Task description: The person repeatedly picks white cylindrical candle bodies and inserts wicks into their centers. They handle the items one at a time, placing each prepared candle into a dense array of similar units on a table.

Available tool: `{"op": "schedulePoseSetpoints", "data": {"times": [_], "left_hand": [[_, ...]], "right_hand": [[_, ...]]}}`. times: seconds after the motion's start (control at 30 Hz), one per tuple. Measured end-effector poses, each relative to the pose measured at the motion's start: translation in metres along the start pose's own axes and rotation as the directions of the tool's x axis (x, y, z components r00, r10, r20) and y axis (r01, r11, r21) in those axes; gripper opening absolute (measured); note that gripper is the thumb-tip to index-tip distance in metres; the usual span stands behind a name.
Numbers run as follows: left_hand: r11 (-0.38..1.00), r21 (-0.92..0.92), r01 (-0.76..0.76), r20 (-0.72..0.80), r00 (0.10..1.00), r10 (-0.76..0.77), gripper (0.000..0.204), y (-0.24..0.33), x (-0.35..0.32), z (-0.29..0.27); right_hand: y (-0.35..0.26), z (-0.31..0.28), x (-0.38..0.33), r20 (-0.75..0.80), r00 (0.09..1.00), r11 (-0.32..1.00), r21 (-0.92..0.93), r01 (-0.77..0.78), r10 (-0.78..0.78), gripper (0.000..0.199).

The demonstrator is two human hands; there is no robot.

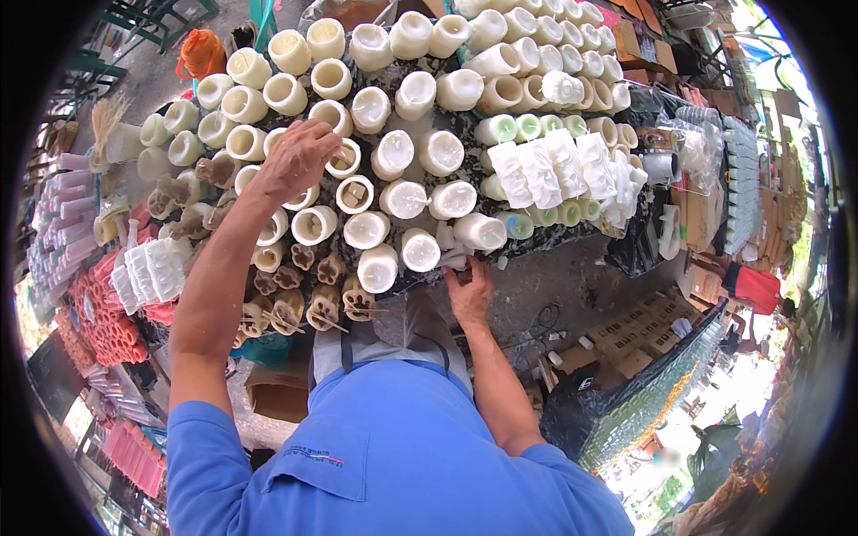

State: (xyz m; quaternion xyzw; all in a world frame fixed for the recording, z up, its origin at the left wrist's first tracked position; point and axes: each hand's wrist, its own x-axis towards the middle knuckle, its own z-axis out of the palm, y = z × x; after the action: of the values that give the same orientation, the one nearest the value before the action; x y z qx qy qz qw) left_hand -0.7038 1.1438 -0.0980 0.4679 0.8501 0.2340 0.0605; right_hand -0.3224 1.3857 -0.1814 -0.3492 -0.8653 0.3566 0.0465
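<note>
My left hand (pixel 295 161) reaches out over the crowded table (pixel 545 268), fingers curled down onto a cream hollow candle (pixel 343 158) (whether they truly pinch it I cannot tell). My right hand (pixel 469 293) rests at the table's near edge, fingers on a small white piece (pixel 453 260).

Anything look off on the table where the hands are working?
Mostly orderly. Near the right hand, at the table's front edge, one cream cylinder mould lies tipped on its side while its neighbours stand upright. The left hand reaches into an upright one.

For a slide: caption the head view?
Left hand reaches among cream candles; right hand grips the table edge.
</note>
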Motion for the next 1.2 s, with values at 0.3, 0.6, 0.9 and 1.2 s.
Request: {"op": "schedulePoseSetpoints", "data": {"times": [0.3,0.6,0.9,1.2], "left_hand": [[1.000,-0.009,-0.011,-0.002,1.000,0.011,0.005,-0.001,0.000,-0.001],[0.995,-0.089,-0.041,0.041,0.998,0.045,0.007,-0.006,0.005,-0.002],[0.969,-0.240,0.057,0.125,0.992,-0.027,0.013,-0.005,0.010,-0.005],[0.967,-0.243,0.074,0.157,0.987,-0.036,0.016,-0.011,0.016,-0.006]], "right_hand": [[-0.006,0.002,-0.017,-0.107,0.991,0.988,0.142,-0.063,0.078,0.036],[-0.137,-0.036,0.045,0.298,0.954,0.006,0.955,-0.298,-0.024,0.031],[-0.241,0.067,0.119,0.012,0.776,0.756,0.236,0.610,-0.630,0.033],[-0.235,0.085,0.125,0.087,0.803,0.799,0.212,0.563,-0.589,0.039]]}}
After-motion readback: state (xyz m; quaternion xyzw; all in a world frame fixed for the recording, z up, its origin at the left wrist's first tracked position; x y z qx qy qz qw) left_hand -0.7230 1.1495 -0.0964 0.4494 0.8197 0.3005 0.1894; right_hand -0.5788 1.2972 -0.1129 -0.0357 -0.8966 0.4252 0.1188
